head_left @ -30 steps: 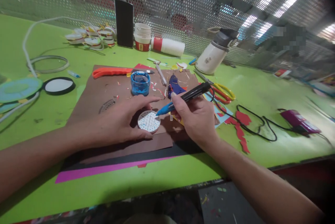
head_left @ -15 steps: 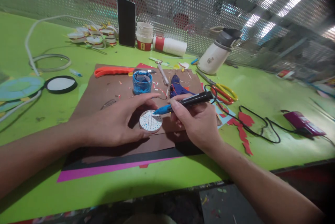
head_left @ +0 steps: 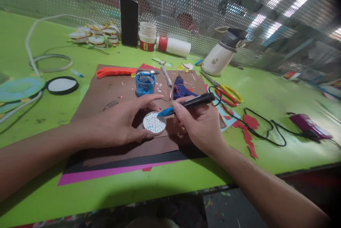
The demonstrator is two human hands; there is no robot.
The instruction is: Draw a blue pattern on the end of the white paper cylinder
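A round white disc (head_left: 154, 124) with drawn lines and blue dots is held at its edge between the thumb and fingers of my left hand (head_left: 119, 119). My right hand (head_left: 201, 121) grips a blue and black marker (head_left: 195, 101), its tip at the disc's upper right part. The disc is over brown paper (head_left: 128, 150) on the green table. Just behind my left hand stands an open jar of blue paint (head_left: 145, 87). Beyond the marker lies a dark blue glue gun (head_left: 182, 87), partly hidden by my right hand.
An orange-handled knife (head_left: 114, 71) lies at the paper's back edge. Scissors (head_left: 227, 92), a black cord (head_left: 262, 134) and red paper scraps (head_left: 249, 137) are at right. Behind stand a phone (head_left: 129, 22), paper cups (head_left: 147, 38) and a white bottle (head_left: 217, 55).
The marker tip has moved left from the disc's right edge onto its face, then slightly right again. Both hands keep their holds; the whole view has shifted a little.
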